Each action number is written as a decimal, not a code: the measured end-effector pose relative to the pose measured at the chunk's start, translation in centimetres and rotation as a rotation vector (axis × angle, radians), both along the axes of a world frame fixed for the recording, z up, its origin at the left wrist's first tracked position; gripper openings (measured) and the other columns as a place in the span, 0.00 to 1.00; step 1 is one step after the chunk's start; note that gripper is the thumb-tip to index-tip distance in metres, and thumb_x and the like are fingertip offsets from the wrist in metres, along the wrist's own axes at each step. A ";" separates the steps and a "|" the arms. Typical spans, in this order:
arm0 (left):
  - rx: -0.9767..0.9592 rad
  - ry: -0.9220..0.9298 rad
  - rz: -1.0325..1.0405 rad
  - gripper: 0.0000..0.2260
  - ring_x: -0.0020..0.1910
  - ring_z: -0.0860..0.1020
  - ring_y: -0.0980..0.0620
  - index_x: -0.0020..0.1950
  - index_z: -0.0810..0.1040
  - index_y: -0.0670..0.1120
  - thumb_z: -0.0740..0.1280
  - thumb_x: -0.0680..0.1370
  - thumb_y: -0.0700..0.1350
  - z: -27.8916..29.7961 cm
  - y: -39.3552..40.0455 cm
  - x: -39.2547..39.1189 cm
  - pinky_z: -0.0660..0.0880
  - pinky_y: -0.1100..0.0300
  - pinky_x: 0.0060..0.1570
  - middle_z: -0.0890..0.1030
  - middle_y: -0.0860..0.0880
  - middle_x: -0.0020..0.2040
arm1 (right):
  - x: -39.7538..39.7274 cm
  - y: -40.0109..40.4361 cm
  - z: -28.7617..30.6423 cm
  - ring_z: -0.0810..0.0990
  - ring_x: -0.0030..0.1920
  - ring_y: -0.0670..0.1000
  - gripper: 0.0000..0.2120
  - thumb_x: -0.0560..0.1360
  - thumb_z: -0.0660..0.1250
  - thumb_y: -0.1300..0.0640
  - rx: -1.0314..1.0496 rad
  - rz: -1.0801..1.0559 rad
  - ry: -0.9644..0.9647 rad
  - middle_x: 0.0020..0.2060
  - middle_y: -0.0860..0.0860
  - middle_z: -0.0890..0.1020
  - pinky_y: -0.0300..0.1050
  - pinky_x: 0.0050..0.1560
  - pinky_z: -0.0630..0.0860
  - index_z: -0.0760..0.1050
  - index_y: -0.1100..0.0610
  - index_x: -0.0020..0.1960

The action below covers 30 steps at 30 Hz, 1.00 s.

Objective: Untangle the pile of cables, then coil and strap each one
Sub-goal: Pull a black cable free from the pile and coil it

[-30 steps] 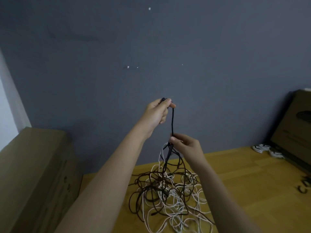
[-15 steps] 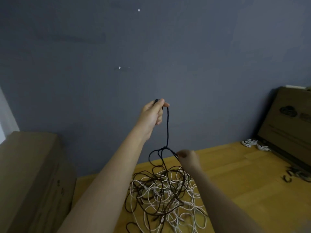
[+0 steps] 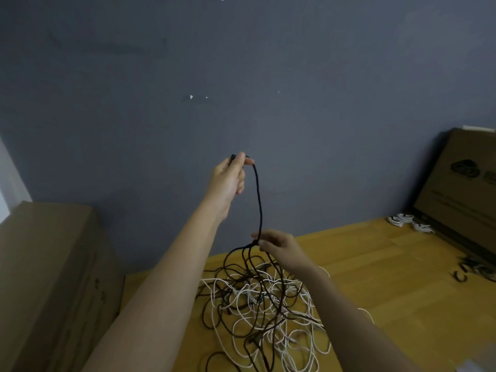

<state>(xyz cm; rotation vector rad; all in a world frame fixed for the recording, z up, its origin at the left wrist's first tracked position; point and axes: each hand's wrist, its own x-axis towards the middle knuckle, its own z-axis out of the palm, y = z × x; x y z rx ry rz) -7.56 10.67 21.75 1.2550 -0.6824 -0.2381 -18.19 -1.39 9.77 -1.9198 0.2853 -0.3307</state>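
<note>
Since half a second ago the right hand (image 3: 279,244) has risen from the pile of cables (image 3: 263,310) on the wooden desk (image 3: 402,277), pinching the black cable (image 3: 259,200) where its strands meet. Above, the left hand (image 3: 229,181) pinches that cable's end, its plug hidden behind the fingers; the pile's lower edge is cut off.

Two hands are in view, the left hand (image 3: 228,181) and the right hand (image 3: 279,244). One tangled pile of cables (image 3: 263,307) holds black and white strands, too knotted to count. Two cardboard boxes stand, one left (image 3: 48,277), one right (image 3: 461,189). Two white coiled bundles (image 3: 401,219) (image 3: 422,227) lie near the right box.
</note>
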 end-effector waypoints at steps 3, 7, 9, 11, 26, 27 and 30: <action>0.161 -0.047 0.087 0.13 0.25 0.61 0.57 0.48 0.71 0.44 0.54 0.83 0.52 -1.4 1.0 0.5 0.61 0.63 0.29 0.62 0.55 0.27 | 0.0 0.1 -0.2 0.75 0.40 0.47 0.06 0.79 0.64 0.60 0.056 -0.085 -0.028 0.42 0.52 0.77 0.33 0.39 0.73 0.76 0.59 0.54; 0.452 -0.180 0.135 0.13 0.31 0.66 0.54 0.42 0.65 0.46 0.54 0.83 0.52 -4.6 1.2 -0.3 0.63 0.58 0.34 0.67 0.51 0.33 | 0.5 0.6 0.1 0.74 0.38 0.48 0.01 0.78 0.66 0.59 0.156 -0.194 -0.116 0.37 0.51 0.76 0.36 0.37 0.72 0.76 0.57 0.49; 0.575 -0.201 0.086 0.12 0.37 0.72 0.52 0.45 0.68 0.45 0.56 0.83 0.51 -6.5 0.7 -1.1 0.67 0.57 0.39 0.72 0.50 0.37 | 0.9 0.9 0.2 0.76 0.38 0.46 0.03 0.77 0.67 0.59 0.118 -0.260 -0.162 0.38 0.50 0.78 0.34 0.37 0.73 0.78 0.58 0.48; 0.591 -0.171 0.004 0.09 0.46 0.75 0.52 0.51 0.71 0.46 0.58 0.82 0.51 -8.3 0.3 -1.8 0.69 0.59 0.44 0.75 0.51 0.43 | 1.3 1.0 0.3 0.76 0.34 0.41 0.03 0.75 0.69 0.58 0.073 -0.330 -0.205 0.36 0.50 0.80 0.31 0.33 0.72 0.79 0.58 0.46; 0.397 0.009 0.355 0.13 0.33 0.74 0.56 0.39 0.76 0.51 0.60 0.82 0.51 -10.6 -0.2 1.4 0.68 0.62 0.33 0.81 0.53 0.40 | 0.2 -3.0 -2.9 0.83 0.39 0.50 0.12 0.77 0.66 0.61 -0.075 -0.482 -0.060 0.38 0.48 0.82 0.46 0.43 0.82 0.79 0.59 0.59; 0.379 0.028 0.394 0.14 0.30 0.72 0.59 0.39 0.76 0.51 0.59 0.82 0.51 -10.3 0.0 2.0 0.67 0.66 0.29 0.82 0.55 0.38 | -0.2 -4.0 -3.8 0.83 0.40 0.53 0.11 0.78 0.65 0.61 -0.083 -0.533 -0.013 0.39 0.50 0.82 0.50 0.43 0.82 0.79 0.60 0.59; 0.381 0.017 0.426 0.12 0.29 0.71 0.57 0.42 0.74 0.49 0.58 0.82 0.52 -9.3 0.3 3.1 0.65 0.71 0.24 0.82 0.58 0.35 | -1.4 -6.4 -6.7 0.82 0.39 0.59 0.10 0.79 0.61 0.62 -0.085 -0.672 0.132 0.42 0.55 0.82 0.52 0.37 0.78 0.78 0.60 0.57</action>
